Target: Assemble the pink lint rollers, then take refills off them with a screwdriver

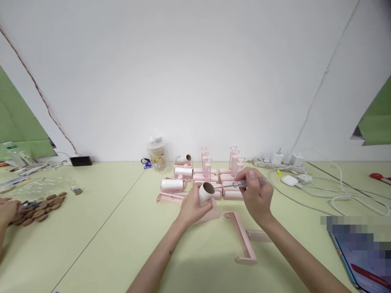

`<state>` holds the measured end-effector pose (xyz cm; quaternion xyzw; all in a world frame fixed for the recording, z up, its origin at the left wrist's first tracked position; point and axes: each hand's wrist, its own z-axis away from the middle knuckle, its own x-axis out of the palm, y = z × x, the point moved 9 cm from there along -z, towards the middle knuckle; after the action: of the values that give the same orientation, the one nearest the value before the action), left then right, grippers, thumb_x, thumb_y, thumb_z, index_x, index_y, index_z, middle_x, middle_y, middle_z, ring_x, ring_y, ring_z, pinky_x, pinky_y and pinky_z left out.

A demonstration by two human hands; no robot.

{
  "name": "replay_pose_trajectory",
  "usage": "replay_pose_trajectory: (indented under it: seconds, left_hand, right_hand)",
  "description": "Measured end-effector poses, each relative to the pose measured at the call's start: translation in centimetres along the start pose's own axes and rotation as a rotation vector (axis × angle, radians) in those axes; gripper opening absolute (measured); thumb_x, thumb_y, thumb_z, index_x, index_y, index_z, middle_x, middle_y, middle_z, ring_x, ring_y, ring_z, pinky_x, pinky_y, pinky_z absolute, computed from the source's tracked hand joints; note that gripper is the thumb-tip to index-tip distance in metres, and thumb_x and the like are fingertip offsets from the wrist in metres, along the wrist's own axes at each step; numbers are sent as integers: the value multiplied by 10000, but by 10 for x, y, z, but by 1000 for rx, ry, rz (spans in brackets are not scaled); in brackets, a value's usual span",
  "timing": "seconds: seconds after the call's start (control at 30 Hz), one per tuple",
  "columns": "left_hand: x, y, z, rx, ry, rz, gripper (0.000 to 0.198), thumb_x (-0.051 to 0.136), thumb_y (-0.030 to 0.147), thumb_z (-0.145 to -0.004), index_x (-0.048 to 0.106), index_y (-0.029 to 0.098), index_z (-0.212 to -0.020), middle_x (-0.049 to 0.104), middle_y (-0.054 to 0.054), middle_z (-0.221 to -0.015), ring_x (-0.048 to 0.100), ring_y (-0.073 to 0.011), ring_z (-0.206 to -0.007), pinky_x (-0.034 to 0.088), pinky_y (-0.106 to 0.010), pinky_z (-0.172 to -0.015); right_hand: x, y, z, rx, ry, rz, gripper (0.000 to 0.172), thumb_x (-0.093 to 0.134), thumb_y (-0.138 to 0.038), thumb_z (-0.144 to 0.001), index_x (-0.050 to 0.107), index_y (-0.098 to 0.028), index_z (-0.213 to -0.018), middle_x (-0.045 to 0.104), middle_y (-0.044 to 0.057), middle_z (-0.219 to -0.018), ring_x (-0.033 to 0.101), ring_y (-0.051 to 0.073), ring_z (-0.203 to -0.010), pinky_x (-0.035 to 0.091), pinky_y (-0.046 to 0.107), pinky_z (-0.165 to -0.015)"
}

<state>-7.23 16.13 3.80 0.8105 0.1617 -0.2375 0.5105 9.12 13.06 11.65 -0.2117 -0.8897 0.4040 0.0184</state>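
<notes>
My left hand (pixel 194 209) is closed around a white lint roller refill (pixel 204 195), its brown cardboard core tilted towards me. In my right hand (pixel 256 197) is a screwdriver (pixel 240 184) with a clear handle. Its thin shaft points left, and the tip lies close to the upper edge of the roll; I cannot tell whether they touch. A pink lint roller frame (pixel 243 240) with a handle lies below my right hand. Behind my hands are pink-framed white rolls (pixel 172 186), stacked pink rollers (pixel 233 195) and upright pink pieces with heart-shaped loops (pixel 207 170).
Another person's hand (pixel 7 211) is at far left by a pile of brown discs (pixel 39 211). A clear plastic bag (pixel 158 154) stands near the wall. White cables (pixel 342 191) and chargers spread over the right side, with a phone (pixel 360 256) in front.
</notes>
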Motion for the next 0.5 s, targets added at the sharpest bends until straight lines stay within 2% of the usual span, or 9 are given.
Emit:
replay_pose_trajectory:
  seconds: [0.07, 0.13, 0.2, 0.27, 0.37, 0.43, 0.5]
  left_hand:
    - [1, 2, 0, 9, -12, 29, 327, 545, 188, -718, 436, 220, -1025, 560, -25, -988, 563, -214, -933, 451, -330, -784]
    - [3, 6, -2, 23, -22, 68, 332, 541, 182, -726, 429, 219, -1036, 561, -21, -1002, 562, -197, -941, 450, -309, -796]
    - [4, 7, -5, 25, -18, 107, 335, 531, 190, -748, 414, 217, -1060, 566, -18, -1003, 564, -184, -948, 447, -295, -808]
    - [5, 2, -11, 2, 5, 133, 295, 504, 220, -785, 404, 208, -1062, 575, -22, -978, 571, -180, -937, 452, -295, -801]
    - [4, -11, -18, -50, 53, 138, 242, 467, 279, -829, 396, 206, -1049, 584, -28, -955, 580, -183, -928, 464, -305, -780]
    - [4, -20, -19, -77, 82, 124, 246, 467, 299, -837, 385, 225, -1057, 588, -22, -951, 585, -185, -926, 473, -309, -756]
    - [3, -25, -19, -97, 107, 104, 257, 468, 297, -842, 365, 251, -1073, 593, -9, -943, 592, -184, -912, 480, -313, -734]
  right_hand:
    - [12, 3, -3, 28, -79, 31, 437, 266, -505, -900, 567, -229, -747, 541, 24, -667, 525, 177, -587, 405, 289, -538]
    - [31, 9, -3, 66, -223, 67, 396, 324, -502, -893, 615, -236, -934, 616, 33, -746, 596, 210, -709, 443, 304, -608]
    - [50, 19, 1, 102, -365, 92, 400, 344, -502, -890, 603, -253, -1067, 664, 49, -910, 613, 247, -874, 463, 340, -702]
    - [63, 30, 8, 128, -470, 101, 425, 296, -497, -906, 601, -260, -1083, 657, 59, -1034, 597, 262, -971, 466, 371, -758]
    - [73, 45, 22, 140, -583, 98, 401, 325, -494, -895, 605, -257, -1056, 666, 56, -998, 624, 255, -917, 489, 365, -726]
    - [77, 51, 31, 131, -636, 92, 371, 509, -504, -799, 603, -245, -1048, 669, 43, -905, 645, 253, -808, 504, 346, -659]
    - [80, 53, 38, 118, -654, 84, 459, 672, -461, -664, 592, -233, -1055, 659, 32, -865, 644, 259, -764, 509, 341, -629]
